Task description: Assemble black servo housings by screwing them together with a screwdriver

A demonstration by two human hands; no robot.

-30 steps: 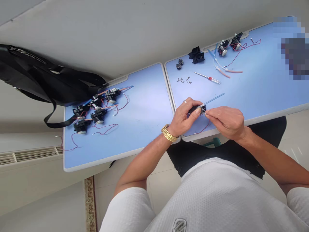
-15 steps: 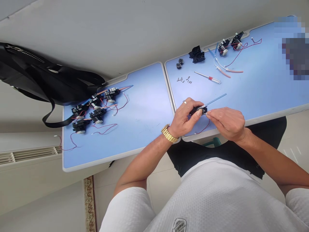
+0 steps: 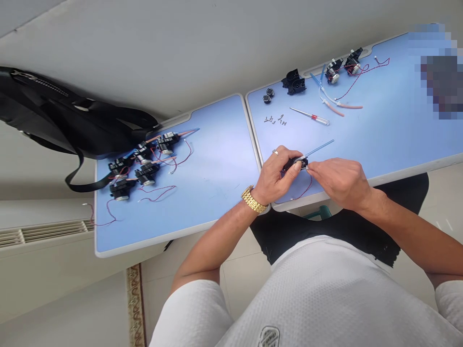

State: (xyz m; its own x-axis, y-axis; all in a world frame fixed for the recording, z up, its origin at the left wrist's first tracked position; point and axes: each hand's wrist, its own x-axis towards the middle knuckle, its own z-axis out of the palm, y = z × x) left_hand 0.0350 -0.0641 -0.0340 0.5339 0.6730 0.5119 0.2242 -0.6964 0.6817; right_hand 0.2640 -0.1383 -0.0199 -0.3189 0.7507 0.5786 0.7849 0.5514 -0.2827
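Observation:
My left hand point(image 3: 277, 176) grips a small black plastic housing point(image 3: 294, 165) from the left, with a gold watch on the wrist. A thin blue tube point(image 3: 320, 149) sticks out of the housing to the upper right, and a red wire point(image 3: 306, 189) trails down from it. My right hand point(image 3: 338, 183) pinches the housing's right end between its fingertips. The fingers hide most of the housing. A red-banded small screwdriver point(image 3: 309, 116) lies above my hands, apart from them, with several tiny screws point(image 3: 275, 120) to its left.
Two joined blue folding tables point(image 3: 253, 144) carry several wired black assemblies point(image 3: 139, 166) at left and more point(image 3: 340, 65) at the far right. Black housings point(image 3: 293, 82) and tubing point(image 3: 333, 99) lie near the back edge. A black bag point(image 3: 65, 115) sits at the left table's corner.
The housing has shifted slightly left, and the blue tube's free end has swung left with it. My right hand has moved a little closer to my left.

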